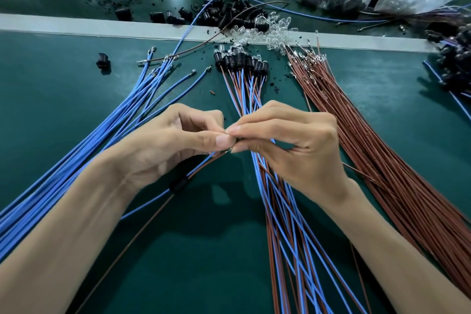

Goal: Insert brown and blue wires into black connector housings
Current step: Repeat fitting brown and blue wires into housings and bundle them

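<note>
Head view shows both hands meeting above the middle of the green table [51,84]. The left hand [175,140] has thumb and forefinger pressed together on the ends of one blue wire [142,206] and one brown wire [128,247]. These two run down to the left through a short black sleeve [179,183]. The right hand [295,145] pinches a small dark piece at its fingertips. I judge it is the black housing [239,141], but the fingers cover most of it. Whether the metal tips are already inside, I cannot tell.

To do this step well, I think the right hand should keep the housing steady with its openings facing the wires. The left hand should grip close to the metal tips, so the thin wire does not bend when it is pushed. Each tip should go straight into its own hole, not at an angle, until it seats fully. A light pull after that would check the hold.

The stock of blue wires [107,132] lies to the left and the brown wires [377,140] to the right. Finished pairs [239,61] lie between them, under the hands, and loose housings [224,14] lie further back.
</note>
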Demonstrator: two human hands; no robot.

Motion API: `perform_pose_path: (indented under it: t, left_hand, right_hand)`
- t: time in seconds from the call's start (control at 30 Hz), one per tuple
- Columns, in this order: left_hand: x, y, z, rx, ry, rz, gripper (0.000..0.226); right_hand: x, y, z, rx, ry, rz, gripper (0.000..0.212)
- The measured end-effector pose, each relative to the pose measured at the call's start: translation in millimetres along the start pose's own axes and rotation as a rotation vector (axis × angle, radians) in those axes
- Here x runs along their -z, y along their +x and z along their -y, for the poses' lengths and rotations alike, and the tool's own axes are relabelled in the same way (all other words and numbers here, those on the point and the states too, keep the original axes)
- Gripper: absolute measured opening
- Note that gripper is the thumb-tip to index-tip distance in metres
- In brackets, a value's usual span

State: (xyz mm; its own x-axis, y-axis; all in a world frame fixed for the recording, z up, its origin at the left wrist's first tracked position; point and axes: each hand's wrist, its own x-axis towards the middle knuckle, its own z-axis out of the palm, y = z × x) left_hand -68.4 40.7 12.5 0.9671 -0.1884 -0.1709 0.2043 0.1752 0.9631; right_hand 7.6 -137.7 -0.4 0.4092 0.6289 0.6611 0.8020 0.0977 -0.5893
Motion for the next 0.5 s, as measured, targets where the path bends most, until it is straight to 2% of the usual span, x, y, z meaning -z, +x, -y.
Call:
perform_pose_path:
  t: [0.13,0.27,0.5]
  left_hand:
    - [0.8,-1.0,-1.4,-0.015,0.026,0.002,0.022]
    - [-6.4,1.7,2.5,-0.054,0.113,-0.108,0.006]
    - [-17.2,5.8,4.0,-0.039,0.006,-0.282,0.015]
  right_hand:
    - [2.2,2.3,1.6,0.009,-0.026,0.026,0.014]
    - [8.8,2.9,-2.8,0.025,-0.099,0.025,0.013]
    - [9.7,1.3,-7.6,-0.011,-0.126,-0.007,0.015]
